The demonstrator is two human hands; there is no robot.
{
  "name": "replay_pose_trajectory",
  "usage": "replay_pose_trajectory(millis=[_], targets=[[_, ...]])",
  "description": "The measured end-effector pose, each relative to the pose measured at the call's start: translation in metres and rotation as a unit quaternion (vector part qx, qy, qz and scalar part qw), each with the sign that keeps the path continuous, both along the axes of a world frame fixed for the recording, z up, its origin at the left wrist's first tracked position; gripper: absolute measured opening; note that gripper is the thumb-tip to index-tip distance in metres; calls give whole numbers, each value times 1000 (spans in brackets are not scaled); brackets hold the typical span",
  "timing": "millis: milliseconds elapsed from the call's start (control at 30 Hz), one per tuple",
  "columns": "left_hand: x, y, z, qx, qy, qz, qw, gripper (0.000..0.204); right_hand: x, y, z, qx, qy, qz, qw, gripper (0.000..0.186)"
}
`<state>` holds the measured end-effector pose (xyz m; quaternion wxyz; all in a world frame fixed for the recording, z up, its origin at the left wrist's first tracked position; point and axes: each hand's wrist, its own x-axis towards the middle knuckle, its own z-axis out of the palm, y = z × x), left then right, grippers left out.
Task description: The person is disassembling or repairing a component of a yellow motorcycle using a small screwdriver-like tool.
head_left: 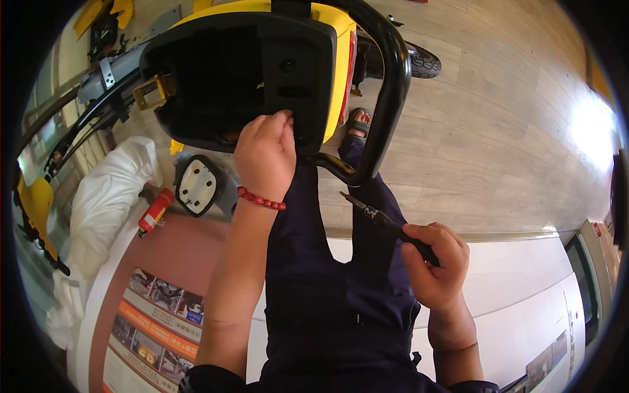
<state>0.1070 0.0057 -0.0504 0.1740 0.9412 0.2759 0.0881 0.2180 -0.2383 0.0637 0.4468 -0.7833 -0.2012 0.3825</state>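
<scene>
My left hand (265, 154), with a red bead bracelet on its wrist, is raised to the black underside panel (242, 78) of a yellow scooter part, its fingertips pinched at a small recess near the panel's lower edge. Whether they hold a small fastener I cannot tell. My right hand (436, 262) is lower, to the right, closed around the black handle of a screwdriver (377, 216) whose tip points up and to the left. A black tubular grab rail (393, 85) curves round the panel's right side. My dark trousers fill the middle.
A red fire extinguisher (154, 213) lies on the floor at left beside a white cloth bundle (105, 196). A black and white cover piece (196, 187) sits nearby. A scooter wheel (422, 62) and a sandalled foot (358, 124) show farther off on the wood-look floor.
</scene>
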Motion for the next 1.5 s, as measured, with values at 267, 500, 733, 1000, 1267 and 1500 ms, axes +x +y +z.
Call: replay_pose_trajectory(millis=[267,500,733,1000,1267,1500], targets=[[9,-13,2,-1,55,59,997,5,9,1,2,-3,-8,12,1000,21],[6,-16,-7,-2,-11,70,998,8,13,16,3,3,-12,16,1000,22],[-2,-19,-8,18,3,64,998,20,2,57,-11,20,-95,24,995,27],[-20,-6,6,-61,5,31,998,38,-36,96,-29,7,-133,51,990,26],[-32,13,7,-183,-47,28,982,30,-53,116,-48,-1,-216,29,976,28],[-33,22,3,-168,-65,-25,983,26,-67,129,-42,-50,-243,-4,969,28]])
